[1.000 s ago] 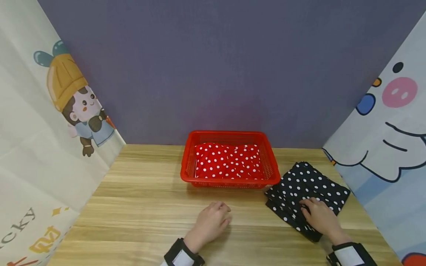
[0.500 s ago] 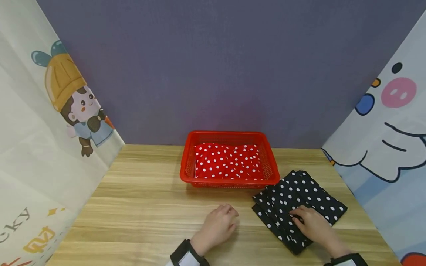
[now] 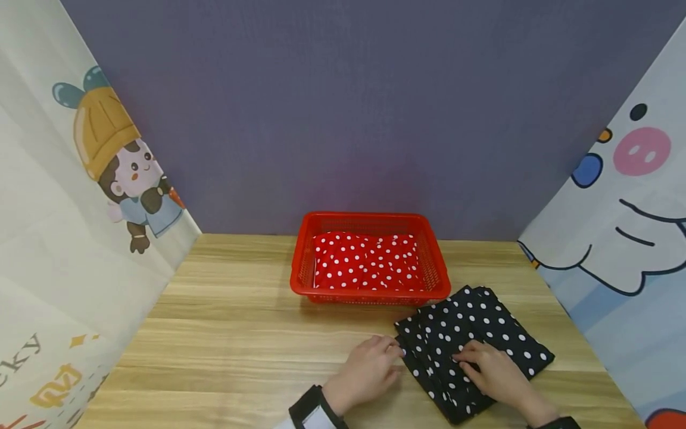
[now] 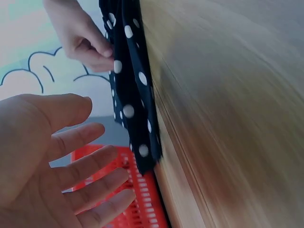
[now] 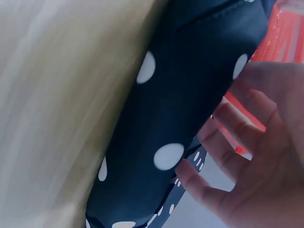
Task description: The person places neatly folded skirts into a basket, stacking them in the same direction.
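Note:
A folded black cloth with white polka dots (image 3: pixel 455 333) lies on the table at the right, its corner close to the red basket (image 3: pixel 370 296). My right hand (image 3: pixel 493 372) rests on top of it, fingertips touching the fabric; in the right wrist view the fingers (image 5: pixel 223 130) are spread and slightly bent against the cloth. My left hand (image 3: pixel 370 369) is at the cloth's left edge. The left wrist view shows its fingers (image 4: pixel 90 173) relaxed and apart, holding nothing, with the layered cloth edge (image 4: pixel 130 95) beyond them. Whether the left fingertips touch the cloth, I cannot tell.
Inside the basket lies a red cloth with white dots (image 3: pixel 367 262). Behind the wooden table (image 3: pixel 225 333) stands a grey-blue panel (image 3: pixel 343 107). Printed sheets (image 3: pixel 43 196) with cartoon figures border the left and right sides.
My right hand has slid the black dotted cloth left and toward the near edge. My left hand has moved right, up to the cloth's left edge. The basket has stayed in place.

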`<state>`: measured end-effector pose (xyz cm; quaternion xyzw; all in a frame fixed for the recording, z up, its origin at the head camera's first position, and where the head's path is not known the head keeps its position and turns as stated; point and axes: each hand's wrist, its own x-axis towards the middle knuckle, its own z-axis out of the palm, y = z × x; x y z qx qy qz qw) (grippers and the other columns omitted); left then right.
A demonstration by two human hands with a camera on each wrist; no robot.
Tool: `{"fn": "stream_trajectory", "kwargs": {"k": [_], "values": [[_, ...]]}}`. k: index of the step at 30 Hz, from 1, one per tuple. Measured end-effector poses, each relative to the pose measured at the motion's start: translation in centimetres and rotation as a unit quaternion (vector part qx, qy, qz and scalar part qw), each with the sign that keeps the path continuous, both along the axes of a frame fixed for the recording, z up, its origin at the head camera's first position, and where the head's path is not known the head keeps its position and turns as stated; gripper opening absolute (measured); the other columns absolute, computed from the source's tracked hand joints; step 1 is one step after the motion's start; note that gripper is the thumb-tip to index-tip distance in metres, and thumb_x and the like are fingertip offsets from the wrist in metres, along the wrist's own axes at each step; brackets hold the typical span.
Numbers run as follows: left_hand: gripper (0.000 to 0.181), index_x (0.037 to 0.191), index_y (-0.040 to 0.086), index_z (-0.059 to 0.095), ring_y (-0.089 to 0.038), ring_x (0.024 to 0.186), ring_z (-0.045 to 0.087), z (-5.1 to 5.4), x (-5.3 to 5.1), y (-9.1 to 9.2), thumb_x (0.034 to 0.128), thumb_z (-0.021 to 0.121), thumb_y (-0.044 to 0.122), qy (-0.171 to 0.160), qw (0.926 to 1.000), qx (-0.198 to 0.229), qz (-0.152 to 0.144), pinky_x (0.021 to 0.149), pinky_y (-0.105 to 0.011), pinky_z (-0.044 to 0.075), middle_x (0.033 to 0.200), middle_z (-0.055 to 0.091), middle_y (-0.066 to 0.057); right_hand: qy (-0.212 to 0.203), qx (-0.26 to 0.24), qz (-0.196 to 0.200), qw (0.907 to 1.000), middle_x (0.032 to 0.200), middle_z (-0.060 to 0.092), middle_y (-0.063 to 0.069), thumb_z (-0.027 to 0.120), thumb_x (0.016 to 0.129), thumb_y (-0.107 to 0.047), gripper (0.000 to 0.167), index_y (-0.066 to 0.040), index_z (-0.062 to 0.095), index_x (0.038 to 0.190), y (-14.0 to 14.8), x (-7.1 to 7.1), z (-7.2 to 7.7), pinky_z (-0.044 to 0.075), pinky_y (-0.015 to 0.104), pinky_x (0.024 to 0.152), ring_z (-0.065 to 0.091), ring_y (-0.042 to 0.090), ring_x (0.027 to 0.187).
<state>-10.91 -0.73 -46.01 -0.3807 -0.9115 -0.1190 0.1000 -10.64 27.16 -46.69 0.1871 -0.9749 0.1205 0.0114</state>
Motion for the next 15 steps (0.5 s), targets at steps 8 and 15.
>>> {"fn": "stream_trajectory", "kwargs": {"k": [8, 15], "values": [[0.034, 0.117, 0.021, 0.060, -0.013, 0.112, 0.052, -0.2, 0.2, 1.2, 0.0857, 0.062, 0.033, -0.027, 0.9986, -0.020, -0.042, 0.096, -0.028, 0.042, 0.123, 0.056, 0.002, 0.001, -0.018, 0.055, 0.9983, 0.088, 0.057, -0.012, 0.068, 0.078, -0.017, 0.017, -0.014, 0.073, 0.094, -2.0, 0.5, -0.3, 0.047, 0.022, 0.061, 0.052, -0.001, 0.076], [0.036, 0.121, 0.022, 0.059, -0.012, 0.112, 0.051, -0.2, 0.6, 1.1, 0.0876, 0.059, 0.034, -0.070, 0.9953, -0.034, -0.058, 0.094, -0.027, 0.043, 0.126, 0.055, 0.004, -0.001, -0.013, 0.063, 0.9979, 0.091, 0.058, -0.013, 0.070, 0.078, -0.020, 0.021, -0.017, 0.072, 0.098, -3.8, 0.7, -0.4, 0.048, 0.029, 0.065, 0.054, 0.004, 0.080]]}}
